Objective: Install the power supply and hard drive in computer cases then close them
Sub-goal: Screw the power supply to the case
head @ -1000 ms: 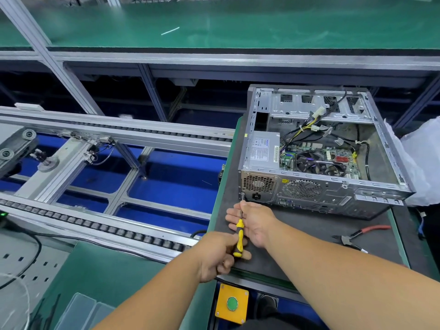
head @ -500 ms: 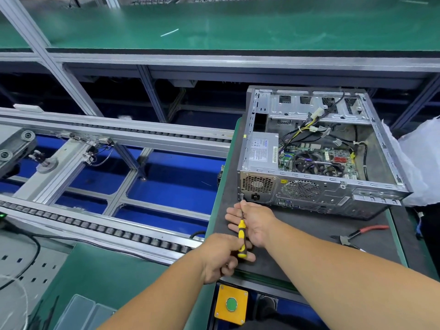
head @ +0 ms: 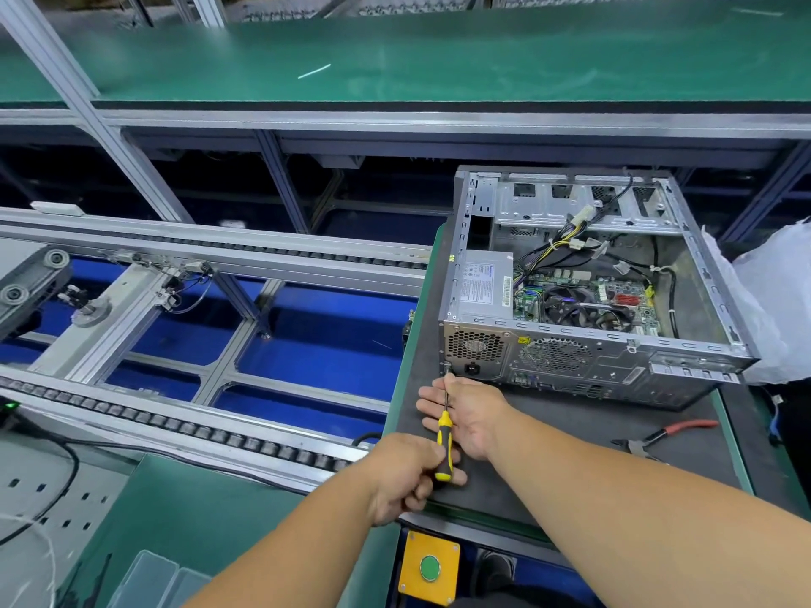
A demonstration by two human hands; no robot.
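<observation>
This is a factory line. A long green-topped bench [head: 439,59] runs across the far side, edged in black and carried on grey aluminium framing [head: 87,103] with slanted posts. Under it the space is dark. To the left a roller conveyor [head: 184,427] of silver rails crosses over a bright blue floor panel [head: 324,340], with small wheels and loose wiring at its left end. Nearer, a green mat [head: 184,511] covers a lower surface beside a perforated grey metal plate [head: 48,498]. A yellow box with a green push button [head: 429,567] is mounted below the near edge. Light is even and cool, from overhead.
</observation>
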